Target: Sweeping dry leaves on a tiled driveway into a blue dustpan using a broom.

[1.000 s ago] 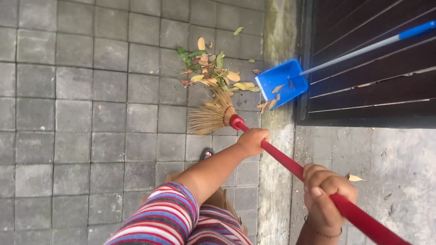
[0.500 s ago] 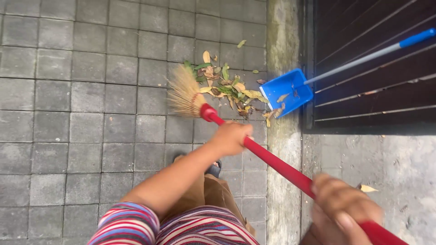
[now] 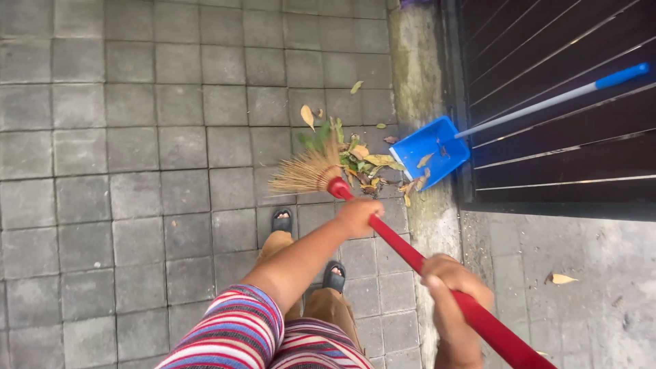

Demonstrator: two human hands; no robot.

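Note:
I hold a broom with a red handle point(image 3: 410, 256) and straw bristles point(image 3: 304, 172). My left hand point(image 3: 360, 216) grips the handle low down, close to the bristles. My right hand point(image 3: 452, 287) grips it higher up. The bristles rest on the grey paving just left of a pile of dry and green leaves point(image 3: 359, 158). A blue dustpan point(image 3: 429, 152) lies to the right of the pile, mouth toward the leaves, with a few leaves in it. Its long grey and blue handle point(image 3: 557, 98) leans against a dark slatted gate.
Grey paving blocks point(image 3: 137, 171) cover the ground on the left. A mossy concrete strip point(image 3: 417, 68) runs beside the dark slatted gate point(image 3: 574, 41). Bare concrete point(image 3: 581, 273) with one stray leaf point(image 3: 562, 279) lies at lower right. My sandalled feet point(image 3: 281, 221) stand below the broom.
The broom head swept left and then back right against the leaves, bunching the pile closer to the dustpan. My view has shifted and both my feet show now.

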